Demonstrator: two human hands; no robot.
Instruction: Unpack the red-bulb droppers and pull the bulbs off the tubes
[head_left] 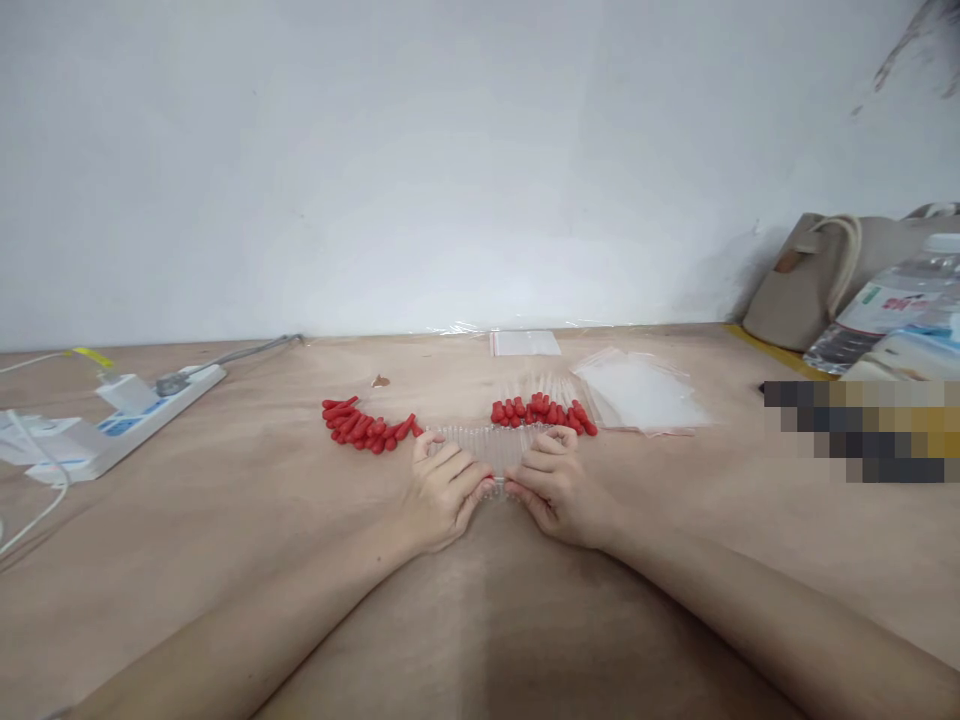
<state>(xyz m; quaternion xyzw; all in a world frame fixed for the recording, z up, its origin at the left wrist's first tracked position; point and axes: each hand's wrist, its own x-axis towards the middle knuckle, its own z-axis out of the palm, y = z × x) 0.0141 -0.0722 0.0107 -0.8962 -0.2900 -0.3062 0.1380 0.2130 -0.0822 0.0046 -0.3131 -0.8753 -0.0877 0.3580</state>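
Observation:
My left hand (450, 490) is closed in a pinch, with a bit of a red rubber bulb (490, 479) showing at its fingertips. Facing it, my right hand (559, 485) pinches a thin clear dropper tube (499, 481), which bridges the small gap between the hands. Under and behind the fingers lies a row of clear tubes (487, 445). Loose red rubber bulbs (360, 425) are heaped beyond my left hand. Past my right hand lie several droppers (541, 408), their red bulbs towards me and clear tubes pointing to the wall.
A stack of clear plastic bags (637, 390) lies at the right, and a single small bag (525, 344) near the wall. On the left sits a white power strip (161, 420) with chargers and cables. A bag (795, 285) and a water bottle (885, 310) stand at the far right.

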